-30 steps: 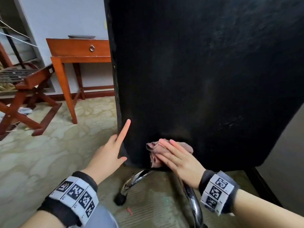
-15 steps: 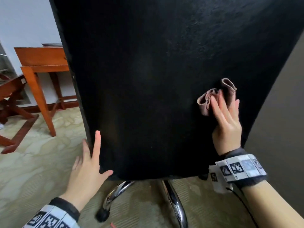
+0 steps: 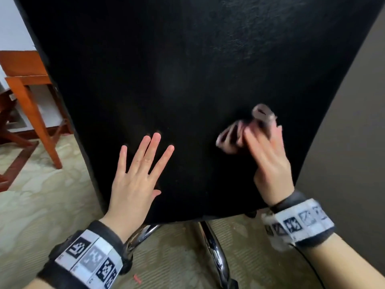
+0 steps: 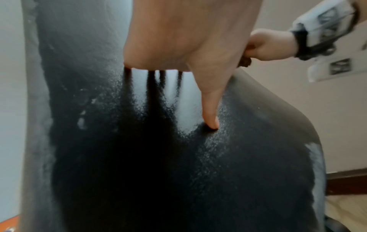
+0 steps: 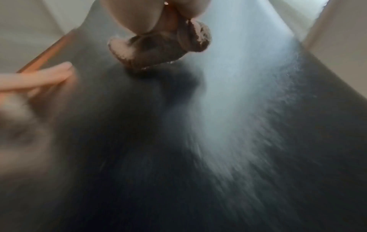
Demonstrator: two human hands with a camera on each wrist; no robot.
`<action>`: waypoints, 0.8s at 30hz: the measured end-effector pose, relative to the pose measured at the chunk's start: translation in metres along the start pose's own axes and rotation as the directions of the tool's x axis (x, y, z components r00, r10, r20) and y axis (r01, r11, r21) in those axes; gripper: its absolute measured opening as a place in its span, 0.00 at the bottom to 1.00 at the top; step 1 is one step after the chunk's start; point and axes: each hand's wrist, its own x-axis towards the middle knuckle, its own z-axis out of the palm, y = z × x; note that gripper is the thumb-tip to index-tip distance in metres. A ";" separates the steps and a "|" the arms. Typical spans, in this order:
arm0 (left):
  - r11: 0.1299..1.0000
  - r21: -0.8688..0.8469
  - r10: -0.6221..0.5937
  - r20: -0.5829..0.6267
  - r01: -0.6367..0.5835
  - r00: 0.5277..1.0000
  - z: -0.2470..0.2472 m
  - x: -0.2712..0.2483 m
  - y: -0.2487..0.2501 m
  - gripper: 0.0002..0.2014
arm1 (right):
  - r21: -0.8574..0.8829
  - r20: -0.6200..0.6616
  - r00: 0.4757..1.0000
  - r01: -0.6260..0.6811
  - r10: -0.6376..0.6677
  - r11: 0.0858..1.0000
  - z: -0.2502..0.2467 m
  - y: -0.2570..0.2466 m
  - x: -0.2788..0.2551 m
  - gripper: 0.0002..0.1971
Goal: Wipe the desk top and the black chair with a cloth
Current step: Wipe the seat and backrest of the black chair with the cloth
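The black chair's [image 3: 187,69] backrest fills the head view. My left hand [image 3: 145,159] lies flat on its lower middle with fingers spread; in the left wrist view the left hand [image 4: 178,39] has its thumb touching the black chair [image 4: 139,157]. My right hand [image 3: 268,155], blurred by motion, holds a bunched pinkish-brown cloth [image 3: 262,115] against the lower right of the backrest. In the right wrist view, the cloth [image 5: 158,47] is pinched under the right hand [image 5: 149,14] and touches the chair [image 5: 218,141]. The left hand's fingers [image 5: 39,78] show at the left.
A wooden desk [image 3: 23,67] stands at the left behind the chair. The chair's chrome legs [image 3: 214,257] spread over patterned carpet [image 3: 41,205] below my wrists. A beige wall [image 3: 354,122] runs close along the chair's right edge.
My right hand carried the cloth from the backrest's bottom edge up to its right side. My left hand moved from the chair's left edge onto the face of the backrest.
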 end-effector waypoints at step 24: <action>-0.097 -0.895 -0.108 0.445 0.436 0.889 -0.020 -0.018 0.022 0.22 | 0.726 0.685 0.574 -0.584 0.448 -0.363 0.016 -0.126 -0.036 0.36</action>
